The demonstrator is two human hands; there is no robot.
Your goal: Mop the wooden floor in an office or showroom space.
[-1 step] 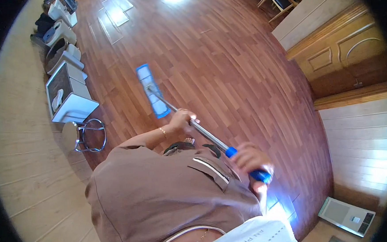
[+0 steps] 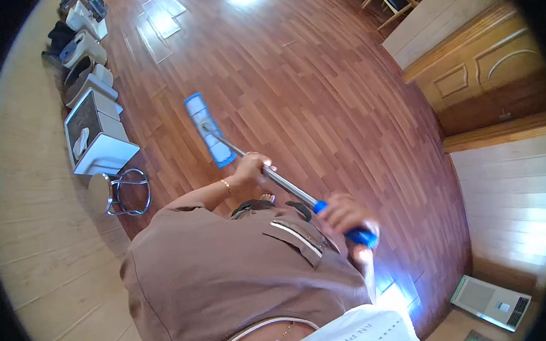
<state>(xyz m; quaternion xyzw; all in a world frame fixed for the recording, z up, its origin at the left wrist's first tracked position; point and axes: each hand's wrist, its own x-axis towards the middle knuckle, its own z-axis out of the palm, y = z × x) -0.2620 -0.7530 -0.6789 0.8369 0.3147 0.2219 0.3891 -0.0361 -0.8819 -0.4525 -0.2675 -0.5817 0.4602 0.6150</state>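
Note:
A flat mop (image 2: 201,115) with a pale pad and blue fringe lies on the wooden floor, ahead of me and a little left. Its metal pole (image 2: 291,187) slants back across my front. Around the middle of the pole my left hand (image 2: 252,168) is closed, with a bracelet at the wrist. My right hand (image 2: 344,215), slightly blurred, grips the blue handle (image 2: 361,237) at the pole's near end. Part of that handle is hidden under the fingers.
Along the left wall stand a round stool (image 2: 127,192), a white cabinet (image 2: 106,146) with a dark top, and a row of salon-style basins (image 2: 90,88). To the right are a wooden door (image 2: 487,88) and a white appliance (image 2: 490,301). Chairs (image 2: 394,0) stand at far right.
The mop head has shifted slightly to the left on the floor. Both hands have moved a little left with the pole, the right one also slightly forward.

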